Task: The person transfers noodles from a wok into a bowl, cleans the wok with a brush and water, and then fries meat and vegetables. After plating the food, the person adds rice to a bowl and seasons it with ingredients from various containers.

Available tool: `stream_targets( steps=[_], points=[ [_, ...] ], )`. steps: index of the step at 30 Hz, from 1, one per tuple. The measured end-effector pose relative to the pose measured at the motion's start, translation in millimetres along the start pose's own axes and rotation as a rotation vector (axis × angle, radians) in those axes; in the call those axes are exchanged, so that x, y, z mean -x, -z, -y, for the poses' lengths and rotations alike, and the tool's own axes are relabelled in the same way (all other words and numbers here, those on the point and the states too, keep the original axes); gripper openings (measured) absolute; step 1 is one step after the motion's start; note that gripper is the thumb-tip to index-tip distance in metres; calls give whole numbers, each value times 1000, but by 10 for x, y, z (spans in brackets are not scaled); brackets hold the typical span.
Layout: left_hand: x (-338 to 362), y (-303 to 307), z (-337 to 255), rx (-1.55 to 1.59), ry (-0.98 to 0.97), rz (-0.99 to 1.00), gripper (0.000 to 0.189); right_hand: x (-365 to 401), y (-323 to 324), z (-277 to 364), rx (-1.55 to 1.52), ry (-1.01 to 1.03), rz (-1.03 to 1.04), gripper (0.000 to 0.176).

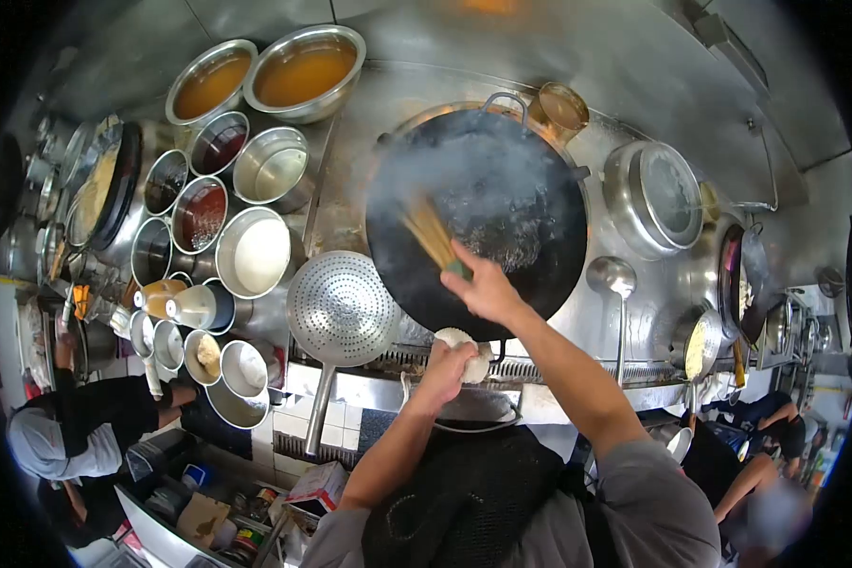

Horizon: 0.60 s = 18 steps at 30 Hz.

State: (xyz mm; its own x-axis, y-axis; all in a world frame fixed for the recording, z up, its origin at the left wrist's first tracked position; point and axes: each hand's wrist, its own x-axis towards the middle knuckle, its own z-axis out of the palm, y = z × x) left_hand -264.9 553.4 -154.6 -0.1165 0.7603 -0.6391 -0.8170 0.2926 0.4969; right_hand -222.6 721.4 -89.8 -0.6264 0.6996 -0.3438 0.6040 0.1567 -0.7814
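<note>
A large black wok [540, 275] sits on the range, with steam rising off the bubbling liquid in it. My right hand [488, 284] is closed around the bound end of a bamboo wok brush [430, 232], whose bristles reach over the inside of the wok. At the wok's near edge, my left hand [445, 375] grips a folded pale cloth [464, 352]. The cloth lies against the rim; the handle beneath it is mostly hidden. To the left of the wok rests a perforated strainer [343, 308], its long handle pointing toward me.
Several metal pots of sauces and a pot of white powder [260, 254] stand left. Two bowls of amber liquid [308, 78] are behind them. A ladle [612, 277] and a lidded pot [648, 199] lie right. Other people work at both sides, one by the left counter [95, 426].
</note>
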Motion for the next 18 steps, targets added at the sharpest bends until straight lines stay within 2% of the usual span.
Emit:
stream_targets(
  steps=[2,4,6,7,8,9,10,11,13,14,16,17,18],
  points=[
    [-1,-25,-3,29,-54,10,13,326,104,-97,57,179,96,68],
    [27,-79,-24,24,-97,-12,13,725,605,-44,324,102,347,68],
    [18,-77,4,26,-143,-39,14,1060,1110,-85,475,99,434,67],
    [-13,-27,51,-19,-173,-37,17,1082,1203,91,480,110,436,67],
    [-42,-5,70,-65,-208,-34,21,1069,1308,274,370,-178,537,66],
    [-16,-69,60,-89,-236,-114,16,1050,1355,366,249,-467,625,65],
    [-6,-77,58,-91,-248,-109,16,884,1121,224,173,-202,616,63],
    [-8,-99,63,-128,-265,-127,17,553,717,-178,8,153,496,60],
    [24,-180,44,-160,-300,-183,20,-19,248,355,-629,-169,324,65],
    [-9,-133,80,-162,-306,-186,20,-378,51,475,-839,-43,136,65],
    [-123,27,154,-374,-209,-71,30,-623,-194,814,-996,-172,-262,62],
    [-100,-71,160,-269,-179,-160,28,-543,-286,884,-997,-207,-225,62],
    [-88,-151,199,-277,-178,-153,28,-361,-366,911,-994,-244,-191,62]
  ],
)
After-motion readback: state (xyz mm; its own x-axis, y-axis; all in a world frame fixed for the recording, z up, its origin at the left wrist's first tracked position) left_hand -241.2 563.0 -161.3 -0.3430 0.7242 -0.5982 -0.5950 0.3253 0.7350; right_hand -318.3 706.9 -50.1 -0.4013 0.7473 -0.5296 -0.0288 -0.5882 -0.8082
